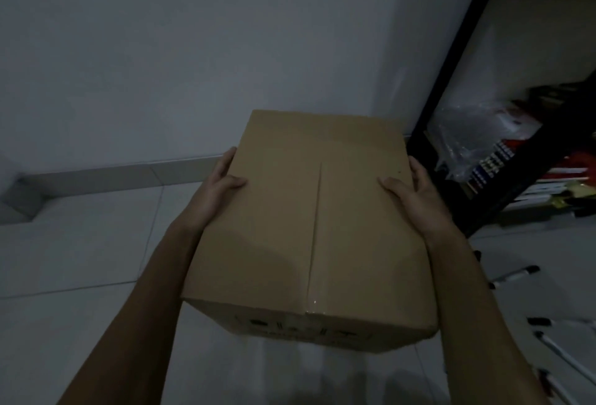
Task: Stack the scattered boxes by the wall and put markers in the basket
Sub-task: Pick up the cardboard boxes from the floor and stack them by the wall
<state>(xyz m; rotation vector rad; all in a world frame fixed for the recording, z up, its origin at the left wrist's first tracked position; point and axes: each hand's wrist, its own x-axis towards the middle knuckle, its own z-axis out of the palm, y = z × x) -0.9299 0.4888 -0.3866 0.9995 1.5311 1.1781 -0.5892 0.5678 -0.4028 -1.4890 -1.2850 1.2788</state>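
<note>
Head view, dim light. A closed cardboard box (309, 227) fills the centre of the frame, held between two bare hands above a pale tiled floor (80, 243). Its top flaps meet along a taped seam running from 12 o'clock to 6 o'clock; faint dark print shows on the near side face, too dim to read.

The left hand (219, 185) presses against the box's edge at 9 o'clock, thumb lying on the top panel and fingers reaching along the side wall. The right hand (409, 191) mirrors it at 3 o'clock, thumb on the top panel, fingers wrapped over the edge. Both forearms enter from 6 o'clock, one on each side of the box.

A plain wall (193, 49) occupies the field from 9 to 12 o'clock, meeting the floor at a pale skirting strip (113, 175). The far end of the box lies near this wall; whether the box rests on anything cannot be told.

At 2 to 3 o'clock stands a dark shelf (451, 98) holding a clear plastic bag (467, 133) and a row of books (503, 159). Several markers (516, 274) with dark caps lie scattered on the floor at 4 to 5 o'clock, well apart from the box.
</note>
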